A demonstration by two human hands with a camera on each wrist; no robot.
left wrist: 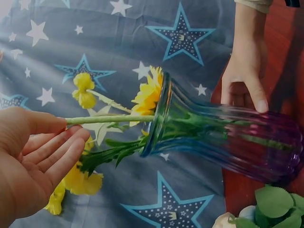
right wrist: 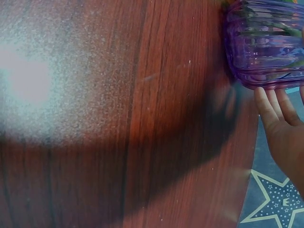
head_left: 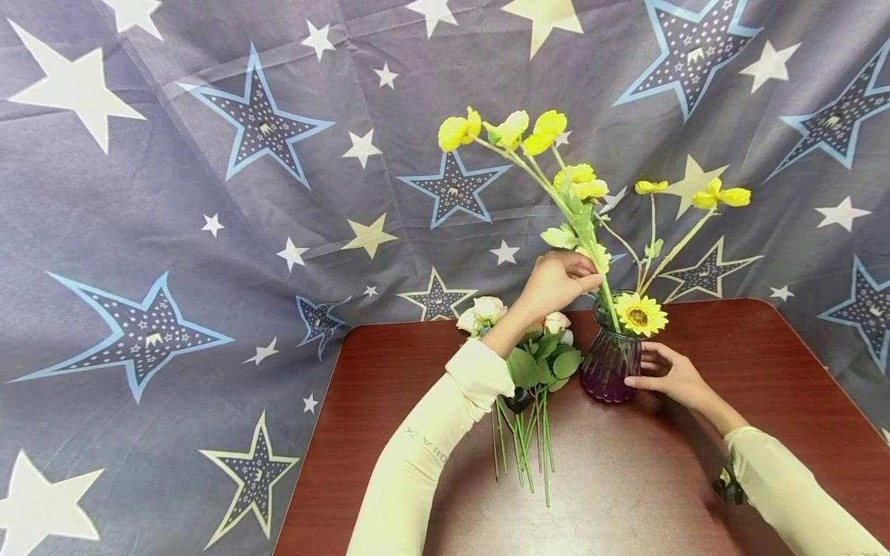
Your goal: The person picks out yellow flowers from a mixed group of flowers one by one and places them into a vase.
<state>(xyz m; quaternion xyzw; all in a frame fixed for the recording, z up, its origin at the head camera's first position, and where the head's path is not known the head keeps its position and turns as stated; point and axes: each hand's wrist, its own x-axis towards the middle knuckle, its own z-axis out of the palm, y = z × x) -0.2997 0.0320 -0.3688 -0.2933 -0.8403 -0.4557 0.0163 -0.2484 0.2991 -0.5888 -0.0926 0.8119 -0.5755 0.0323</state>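
A ribbed glass vase [head_left: 612, 369], blue at the rim and purple at the base, stands upright on the table. My left hand [head_left: 556, 284] is above its mouth and pinches a green stem [left wrist: 109, 119] between thumb and fingertips. The lower end of that stem is inside the vase. Yellow flowers [head_left: 511, 131] on branching stems lean out to the left. A sunflower [head_left: 640, 315] rests at the rim, with more yellow blooms [head_left: 723, 194] rising to the right. My right hand [head_left: 670, 378] touches the vase's lower right side, fingers fairly straight [right wrist: 268, 107].
Left of the vase, a bunch of pale roses [head_left: 487, 310] with green leaves and long stems lies on the reddish-brown table [head_left: 626, 479]. Behind the table hangs a grey cloth [head_left: 375, 69] patterned with stars.
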